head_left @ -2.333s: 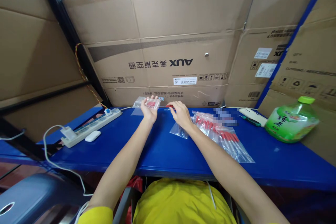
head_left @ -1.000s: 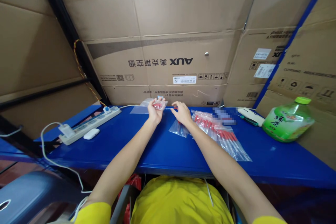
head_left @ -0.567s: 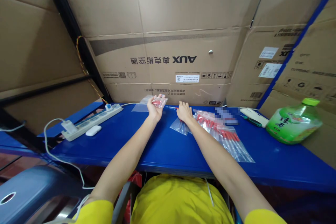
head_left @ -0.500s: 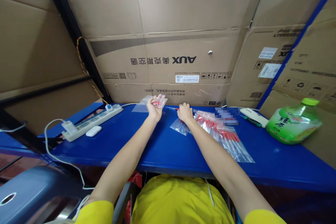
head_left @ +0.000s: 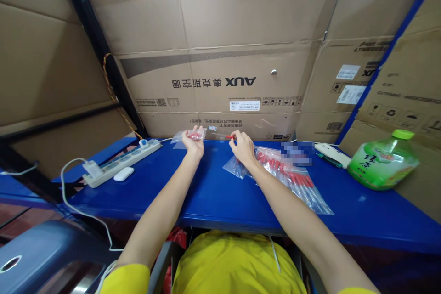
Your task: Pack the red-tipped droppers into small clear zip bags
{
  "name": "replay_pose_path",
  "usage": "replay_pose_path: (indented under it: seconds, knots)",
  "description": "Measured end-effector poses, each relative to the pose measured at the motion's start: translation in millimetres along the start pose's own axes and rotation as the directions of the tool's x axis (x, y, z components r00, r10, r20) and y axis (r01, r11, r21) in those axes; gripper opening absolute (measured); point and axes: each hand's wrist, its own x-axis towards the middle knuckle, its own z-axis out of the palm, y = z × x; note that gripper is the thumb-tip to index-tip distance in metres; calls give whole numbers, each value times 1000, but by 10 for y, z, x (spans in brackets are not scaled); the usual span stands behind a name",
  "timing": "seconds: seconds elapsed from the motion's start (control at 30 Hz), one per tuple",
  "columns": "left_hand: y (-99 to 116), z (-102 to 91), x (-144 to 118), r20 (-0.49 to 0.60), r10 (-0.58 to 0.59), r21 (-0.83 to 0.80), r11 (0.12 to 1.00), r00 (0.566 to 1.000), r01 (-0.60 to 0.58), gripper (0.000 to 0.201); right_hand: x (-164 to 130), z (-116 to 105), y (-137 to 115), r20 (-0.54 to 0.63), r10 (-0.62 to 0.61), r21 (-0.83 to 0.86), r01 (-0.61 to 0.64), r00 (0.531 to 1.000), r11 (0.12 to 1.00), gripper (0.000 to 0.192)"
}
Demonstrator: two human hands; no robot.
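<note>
On the left, my left hand [head_left: 195, 145] is turned palm up, its fingers curled around a small clear plastic bag [head_left: 179, 137] with red pieces showing in it. My right hand [head_left: 243, 148] pinches a slim red-handled tool [head_left: 229, 136], whose thin shaft points left toward the bag; its exact kind is too small to make out. Close by the right forearm lie clear bags of red-ended sticks [head_left: 292, 177], spread in a row on the blue table [head_left: 220, 193]. Another clear bag [head_left: 235, 167] is partly hidden under the right hand.
A white power strip [head_left: 122, 161] with plugs and a white earbud case [head_left: 123, 174] sit at left. To the right are a white-and-green device [head_left: 332, 155] and a green bottle [head_left: 382, 161]. Cardboard panels [head_left: 213, 23] wall the table's back.
My left hand has shifted left with the bag, widening the gap between the hands. In my right fingers, the red-handled tool now shows more clearly.
</note>
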Motion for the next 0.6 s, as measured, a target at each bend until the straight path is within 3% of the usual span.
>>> replay_pose_path:
  seconds: [0.13,0.4,0.6]
  knots:
    - [0,-30,10,6,4,23,1000,1000,-4,5,-25,-19,-76,-17,-44,39,44,999,998,18]
    - [-284,-13,-202,158,-122,20,992,980,121,7,-60,-17,-155,-39,-63,32,64,997,997,17]
    - [-259,15,-218,143,-130,16,991,981,129,4,-56,-54,-148,-81,-45,74,51,996,996,17]
